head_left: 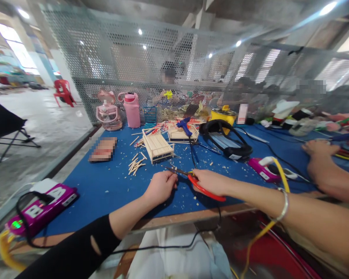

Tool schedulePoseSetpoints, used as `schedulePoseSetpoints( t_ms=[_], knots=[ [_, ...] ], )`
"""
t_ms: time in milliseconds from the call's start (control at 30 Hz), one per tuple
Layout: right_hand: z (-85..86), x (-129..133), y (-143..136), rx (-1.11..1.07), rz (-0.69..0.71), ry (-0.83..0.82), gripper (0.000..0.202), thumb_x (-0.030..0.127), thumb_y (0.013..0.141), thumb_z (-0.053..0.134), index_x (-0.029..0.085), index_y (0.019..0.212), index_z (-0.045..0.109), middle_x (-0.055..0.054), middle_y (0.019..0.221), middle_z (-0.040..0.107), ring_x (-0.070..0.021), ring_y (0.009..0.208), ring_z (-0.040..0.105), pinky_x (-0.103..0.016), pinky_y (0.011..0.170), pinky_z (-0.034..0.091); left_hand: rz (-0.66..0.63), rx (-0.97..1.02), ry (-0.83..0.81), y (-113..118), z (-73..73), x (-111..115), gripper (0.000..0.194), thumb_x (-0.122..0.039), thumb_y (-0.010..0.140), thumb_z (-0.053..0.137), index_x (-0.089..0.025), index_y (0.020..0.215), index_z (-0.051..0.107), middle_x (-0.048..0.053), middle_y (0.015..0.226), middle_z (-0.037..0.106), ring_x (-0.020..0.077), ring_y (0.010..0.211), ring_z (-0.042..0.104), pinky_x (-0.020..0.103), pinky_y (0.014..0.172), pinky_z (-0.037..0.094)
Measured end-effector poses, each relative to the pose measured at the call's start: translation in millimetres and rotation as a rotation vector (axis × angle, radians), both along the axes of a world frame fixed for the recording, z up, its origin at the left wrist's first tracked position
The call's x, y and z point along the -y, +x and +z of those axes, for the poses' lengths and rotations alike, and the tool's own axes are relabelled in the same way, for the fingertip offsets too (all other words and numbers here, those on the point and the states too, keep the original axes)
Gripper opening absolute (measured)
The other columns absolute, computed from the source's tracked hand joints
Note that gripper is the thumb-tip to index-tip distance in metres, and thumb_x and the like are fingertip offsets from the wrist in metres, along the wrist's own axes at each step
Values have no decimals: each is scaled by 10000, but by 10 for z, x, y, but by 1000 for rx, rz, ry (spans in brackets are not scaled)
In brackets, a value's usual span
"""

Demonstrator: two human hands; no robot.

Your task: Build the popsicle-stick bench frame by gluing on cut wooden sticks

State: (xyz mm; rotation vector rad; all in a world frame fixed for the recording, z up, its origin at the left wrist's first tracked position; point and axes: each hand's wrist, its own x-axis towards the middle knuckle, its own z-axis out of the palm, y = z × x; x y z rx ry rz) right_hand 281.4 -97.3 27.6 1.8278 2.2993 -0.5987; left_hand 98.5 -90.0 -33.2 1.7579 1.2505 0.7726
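Observation:
My right hand (209, 182) is closed round a pair of red-handled pliers (202, 188), whose dark narrow jaws point left. Close to the jaw tips, my left hand (162, 186) is closed with thumb and forefinger pinched. Whatever it pinches is hidden or too small to name. Just beyond both hands stands a small bed-shaped frame (157, 145) built of pale wooden sticks. Left of it lies a loose heap of short wooden sticks (136, 166). Behind, a blue glue gun (184, 126) rests on a second stick-built piece (178, 135).
A black headband-like frame (228, 141) and a yellow pot (221, 115) stand right of centre. Pink bottles (132, 110) line the mesh screen (133, 58). Purple power units (43, 207) sit at both sides, with cables trailing. A co-worker's hand (320, 149) is at right.

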Motion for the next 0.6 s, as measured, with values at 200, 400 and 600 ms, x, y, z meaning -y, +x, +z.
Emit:
schedulePoseSetpoints(
  t_ms=[200,400,600],
  knots=[
    [41,-56,-43,46,-49,-84,191,245,776,531,123,750,676,-112,707,706,-203,632,645,-249,530,372,12,-110,52,44,55,-31,341,-292,855,417,-192,568,571,13,571,637,159,570,574,255,600,397],
    [12,-45,-49,39,-105,-137,199,251,745,530,124,708,679,-78,641,678,-154,530,588,-227,452,345,13,-141,69,70,40,-43,335,-276,843,427,-191,555,576,21,543,621,158,524,557,258,571,387],
    [-39,-24,-8,70,-109,-110,178,234,707,552,133,584,631,-44,510,584,-146,471,528,-243,459,327,18,-102,20,70,7,-53,334,-302,842,447,-186,560,583,23,526,606,140,475,541,246,531,397]
  ],
)
